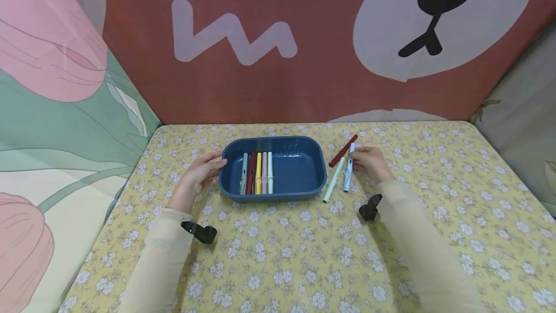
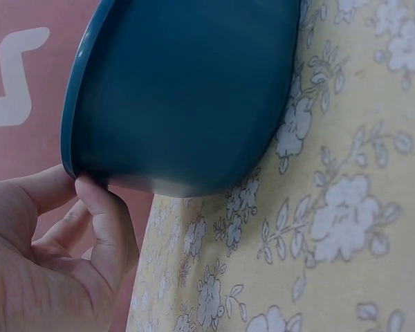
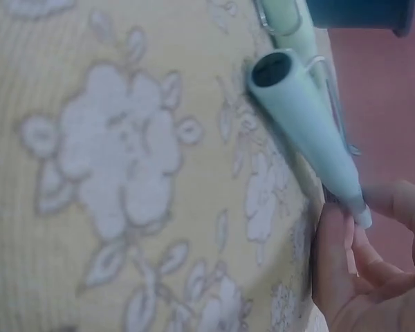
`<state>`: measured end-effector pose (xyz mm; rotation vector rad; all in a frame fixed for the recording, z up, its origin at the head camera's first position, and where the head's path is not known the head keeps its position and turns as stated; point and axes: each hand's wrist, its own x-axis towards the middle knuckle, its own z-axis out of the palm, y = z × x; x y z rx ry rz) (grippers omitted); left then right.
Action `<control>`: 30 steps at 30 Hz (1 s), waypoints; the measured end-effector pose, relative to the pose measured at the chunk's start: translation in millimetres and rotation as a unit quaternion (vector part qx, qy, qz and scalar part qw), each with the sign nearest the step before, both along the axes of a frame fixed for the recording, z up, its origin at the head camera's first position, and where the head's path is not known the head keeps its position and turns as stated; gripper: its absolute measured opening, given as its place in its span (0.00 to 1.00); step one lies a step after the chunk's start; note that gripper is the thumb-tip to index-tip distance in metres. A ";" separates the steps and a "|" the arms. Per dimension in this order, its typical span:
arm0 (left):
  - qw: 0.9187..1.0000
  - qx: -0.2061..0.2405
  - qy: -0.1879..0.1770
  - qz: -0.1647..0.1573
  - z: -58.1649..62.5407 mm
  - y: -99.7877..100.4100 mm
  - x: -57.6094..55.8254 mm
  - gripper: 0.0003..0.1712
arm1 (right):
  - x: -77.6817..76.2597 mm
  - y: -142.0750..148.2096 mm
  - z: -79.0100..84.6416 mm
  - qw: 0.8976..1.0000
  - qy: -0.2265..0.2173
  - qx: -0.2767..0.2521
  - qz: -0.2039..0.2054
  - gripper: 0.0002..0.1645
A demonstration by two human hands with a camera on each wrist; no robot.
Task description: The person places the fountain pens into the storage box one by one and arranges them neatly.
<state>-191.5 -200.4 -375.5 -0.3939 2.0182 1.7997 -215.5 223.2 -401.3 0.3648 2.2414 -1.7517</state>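
A blue rectangular box (image 1: 299, 198) sits on the cloth. My left hand (image 1: 201, 174) grips its left rim, and in the left wrist view the thumb and fingers (image 2: 105, 221) pinch the edge of the wall. Inside lie several pens side by side, among them a yellow pen (image 1: 258, 173) and a dark red pen (image 1: 250, 174). Right of the box, my right hand (image 1: 370, 162) pinches a light blue pen (image 1: 348, 173) near its far end; the capped end with a clip faces the right wrist camera. Beside it lie a light green pen (image 1: 333, 181) and another dark red pen (image 1: 343, 150).
A yellow floral cloth (image 1: 278, 260) covers the table. Behind it hangs a reddish-brown printed curtain (image 1: 260, 91), with a flower-printed one (image 1: 74, 129) on the left. Black wrist cameras are strapped to both sleeves.
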 end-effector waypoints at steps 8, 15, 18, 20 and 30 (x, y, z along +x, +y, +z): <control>1.000 -0.006 0.003 0.000 -2.7 0.8 -0.5 0.33 | 2.0 5.4 3.5 0.999 -0.003 -0.030 0.009 0.34; 1.000 0.001 0.004 -0.005 -1.1 0.8 0.3 0.34 | 1.4 13.3 7.1 0.999 -0.008 -0.038 0.016 0.36; 1.000 0.003 0.003 -0.005 0.0 0.7 0.7 0.34 | 0.6 17.3 9.6 0.999 -0.010 -0.033 0.014 0.37; 1.000 0.004 0.002 -0.005 0.6 0.6 1.0 0.34 | 0.1 19.5 12.4 0.999 -0.013 -0.040 0.005 0.37; 1.000 -0.003 0.002 -0.003 0.5 1.3 0.8 0.34 | 0.7 23.6 34.5 0.985 -0.037 -0.160 -0.053 0.40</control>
